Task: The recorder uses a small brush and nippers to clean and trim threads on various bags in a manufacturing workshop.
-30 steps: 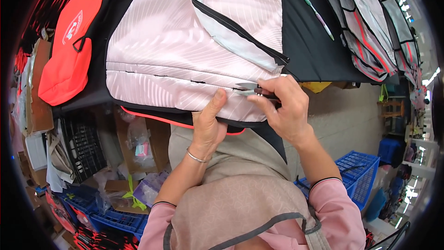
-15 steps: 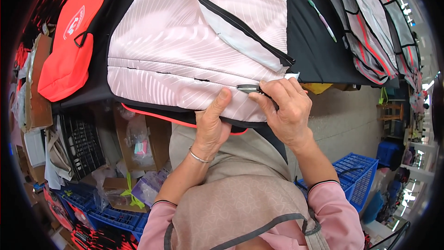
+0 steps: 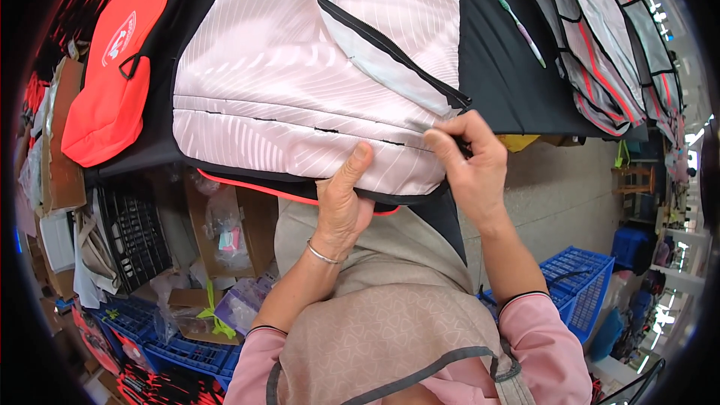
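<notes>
Pink fabric [image 3: 277, 67], near edge in the clamped grip of the left hand [image 3: 342, 199] (right hand [image 3: 477, 172] closed on snips [image 3: 464, 148]).

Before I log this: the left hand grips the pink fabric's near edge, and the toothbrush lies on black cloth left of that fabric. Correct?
Wrong side: the head view shows the toothbrush on black cloth right of the pink fabric, whose near edge the left hand grips.
</notes>
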Demonstrator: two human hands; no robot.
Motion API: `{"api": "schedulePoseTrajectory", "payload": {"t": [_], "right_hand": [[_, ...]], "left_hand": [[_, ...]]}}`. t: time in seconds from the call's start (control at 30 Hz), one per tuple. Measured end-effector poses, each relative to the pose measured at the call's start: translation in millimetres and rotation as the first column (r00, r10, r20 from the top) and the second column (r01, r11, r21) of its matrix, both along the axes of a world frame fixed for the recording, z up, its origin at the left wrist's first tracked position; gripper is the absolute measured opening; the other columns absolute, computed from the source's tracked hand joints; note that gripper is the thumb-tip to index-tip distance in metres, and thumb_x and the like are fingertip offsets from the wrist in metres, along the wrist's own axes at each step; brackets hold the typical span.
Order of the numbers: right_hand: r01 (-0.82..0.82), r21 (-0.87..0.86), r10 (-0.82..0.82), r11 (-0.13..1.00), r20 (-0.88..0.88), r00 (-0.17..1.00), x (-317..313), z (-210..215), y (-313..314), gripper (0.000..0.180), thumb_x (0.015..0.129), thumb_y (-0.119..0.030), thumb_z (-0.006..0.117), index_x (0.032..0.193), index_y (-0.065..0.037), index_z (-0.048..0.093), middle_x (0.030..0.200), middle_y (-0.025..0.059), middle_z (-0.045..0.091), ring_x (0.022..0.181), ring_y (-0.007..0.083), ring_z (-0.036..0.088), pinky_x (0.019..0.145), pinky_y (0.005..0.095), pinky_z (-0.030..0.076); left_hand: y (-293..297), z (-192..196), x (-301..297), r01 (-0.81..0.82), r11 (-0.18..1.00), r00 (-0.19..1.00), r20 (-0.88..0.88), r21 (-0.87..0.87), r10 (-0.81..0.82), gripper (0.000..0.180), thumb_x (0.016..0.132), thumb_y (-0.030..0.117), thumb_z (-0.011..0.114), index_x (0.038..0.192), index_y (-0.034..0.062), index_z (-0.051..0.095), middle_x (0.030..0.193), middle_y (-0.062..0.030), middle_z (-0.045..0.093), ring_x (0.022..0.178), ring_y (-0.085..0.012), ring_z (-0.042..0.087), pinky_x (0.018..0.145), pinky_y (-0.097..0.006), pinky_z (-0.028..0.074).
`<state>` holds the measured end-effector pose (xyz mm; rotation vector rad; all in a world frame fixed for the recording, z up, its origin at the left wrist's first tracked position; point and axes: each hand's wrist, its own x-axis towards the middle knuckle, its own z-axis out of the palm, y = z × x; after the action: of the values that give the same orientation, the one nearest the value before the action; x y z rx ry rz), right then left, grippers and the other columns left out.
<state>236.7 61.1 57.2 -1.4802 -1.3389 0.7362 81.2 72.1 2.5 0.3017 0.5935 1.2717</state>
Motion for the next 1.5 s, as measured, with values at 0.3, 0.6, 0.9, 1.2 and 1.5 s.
{"api": "schedulePoseTrajectory", "payload": {"t": [0.3,0.6,0.9,1.2,1.5], "right_hand": [[0.190,-0.053,-0.145,0.980,0.460,0.876,-6,-3,35,0.028,0.077,-0.011,0.081,0.097,-0.004,0.063,0.077,0.0063,0.063,0.069,0.0159,0.061,0.067,0.0274,0.050],[-0.040,0.086,-0.012,0.996,0.539,0.842,9,-2,91,0.017,0.082,-0.016,0.076,0.089,-0.002,0.068,0.064,0.0054,0.058,0.062,0.0126,0.056,0.060,0.0271,0.045],[-0.224,-0.046,0.198,0.973,-0.322,0.926,32,-24,97,0.016,0.086,-0.015,0.074,0.080,-0.001,0.070,0.066,-0.0087,0.049,0.064,0.0027,0.037,0.058,0.0219,0.030],[-0.183,-0.037,0.147,0.982,-0.447,0.883,39,-52,106,0.014,0.085,-0.014,0.075,0.085,0.000,0.073,0.070,-0.0058,0.058,0.066,0.0027,0.046,0.062,0.0220,0.036],[-0.157,-0.075,0.102,0.985,-0.485,0.868,43,-53,101,0.014,0.085,-0.015,0.074,0.085,-0.002,0.071,0.074,-0.0070,0.059,0.067,0.0029,0.048,0.063,0.0205,0.036]], "left_hand": [[-5,-23,2,-0.020,0.997,0.999,-0.048,-0.076,0.017,0.054,0.090,0.010,0.071,0.137,0.0034,0.045,0.129,-0.0092,0.055,0.119,-0.0226,0.055,0.105,-0.041,0.044],[-11,-22,-7,-0.010,0.994,0.995,-0.102,-0.106,-0.001,0.052,0.089,0.010,0.073,0.134,0.0028,0.048,0.130,-0.0073,0.054,0.119,-0.0186,0.053,0.103,-0.036,0.042],[7,89,-109,0.612,0.790,0.359,-0.898,0.021,-0.254,0.017,0.091,0.012,0.067,0.090,-0.0024,0.074,0.076,-0.0086,0.073,0.072,-0.0131,0.067,0.071,-0.026,0.053],[15,29,10,0.959,0.278,-0.091,-0.877,0.050,0.471,0.075,0.091,0.037,0.059,0.143,-0.0123,0.035,0.151,-0.0284,0.034,0.139,-0.0395,0.036,0.118,-0.049,0.023],[57,42,-105,0.811,0.585,-0.500,-0.506,0.013,0.703,0.050,0.086,0.025,0.065,0.135,0.0186,0.056,0.136,-0.0056,0.058,0.120,-0.0326,0.056,0.103,-0.068,0.031]]}}
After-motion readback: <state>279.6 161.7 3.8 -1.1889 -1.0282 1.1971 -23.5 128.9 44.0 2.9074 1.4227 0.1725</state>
